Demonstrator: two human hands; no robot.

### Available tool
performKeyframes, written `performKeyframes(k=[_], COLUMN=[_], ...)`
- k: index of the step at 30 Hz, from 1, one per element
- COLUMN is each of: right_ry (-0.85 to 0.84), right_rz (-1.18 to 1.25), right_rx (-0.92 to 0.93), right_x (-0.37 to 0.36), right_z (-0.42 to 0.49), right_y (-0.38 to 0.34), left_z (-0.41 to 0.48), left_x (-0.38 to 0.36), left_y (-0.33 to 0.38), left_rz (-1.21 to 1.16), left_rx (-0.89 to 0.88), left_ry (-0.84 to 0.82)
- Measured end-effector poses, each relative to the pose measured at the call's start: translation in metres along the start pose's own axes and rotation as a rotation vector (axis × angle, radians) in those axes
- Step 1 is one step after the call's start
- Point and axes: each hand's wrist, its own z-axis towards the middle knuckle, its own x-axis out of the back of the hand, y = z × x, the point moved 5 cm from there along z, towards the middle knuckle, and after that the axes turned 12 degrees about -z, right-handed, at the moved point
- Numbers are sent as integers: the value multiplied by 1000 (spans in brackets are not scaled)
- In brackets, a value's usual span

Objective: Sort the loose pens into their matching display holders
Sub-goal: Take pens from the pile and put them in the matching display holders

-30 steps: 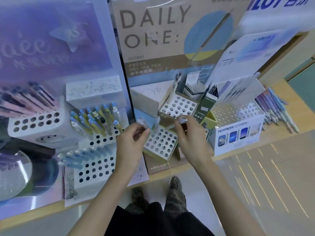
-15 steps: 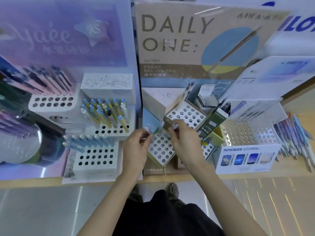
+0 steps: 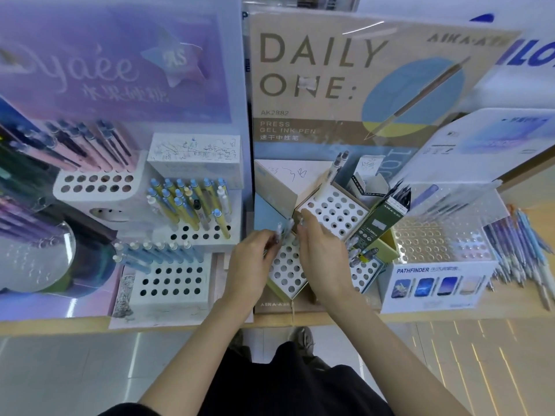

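Observation:
Both hands meet over a small white perforated holder (image 3: 285,271) at the front of the "DAILY ONE" display. My left hand (image 3: 255,259) pinches pale translucent pens (image 3: 282,231) whose tops stick up above its fingers. My right hand (image 3: 322,256) curls its fingers around the same cluster of pens from the right; how many pens it holds is hidden. Behind them a second white holder (image 3: 336,211) has open holes and two pens (image 3: 338,165) standing at its back. Loose pens (image 3: 516,250) lie in a pile at the far right of the shelf.
Left of my hands stand holders with blue-and-yellow pens (image 3: 192,202) and light blue pens (image 3: 156,253). A clear "PATHFINDER" holder (image 3: 435,280) sits to the right, a dark green pen box (image 3: 381,223) leans between. Pink and purple pens (image 3: 90,145) fill the far-left display. The shelf edge (image 3: 300,321) runs below.
The camera has moved closer and tilted toward the display. Both hands have drawn together over the small front holder, still holding the pale pens.

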Motion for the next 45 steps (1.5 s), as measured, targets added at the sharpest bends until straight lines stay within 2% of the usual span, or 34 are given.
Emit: performKeyframes(k=[6,10,15,20,23,32,37,42,45], right_ry=[87,46,-95,-52,-47,-84,-160,-162,-186], right_rz=[120,142,230,175,154,-43,90,12,46], right_rx=[-8,-40,-46,-17,-2,96,116,162,158], right_x=[5,6,12,16,13,10,11,9,9], right_z=[3,8,20,19,17,23,26,31,30], right_y=[7,11,21,21,21,23,29,30,32], left_z=[1,5,13,15,5,3,-3,-6,-7], left_x=[0,5,13,10,11,9,6,2,0], left_y=[-7,-5,11,18,16,18,26,33,31], left_rz=[-52,-123,-198,-132,-103,-111,-57,-8,-17], left_rx=[34,69,-29,-141,-189,-81,15,93,169], left_ry=[-9,-15,-41,-111,-99,-28,92,160,138])
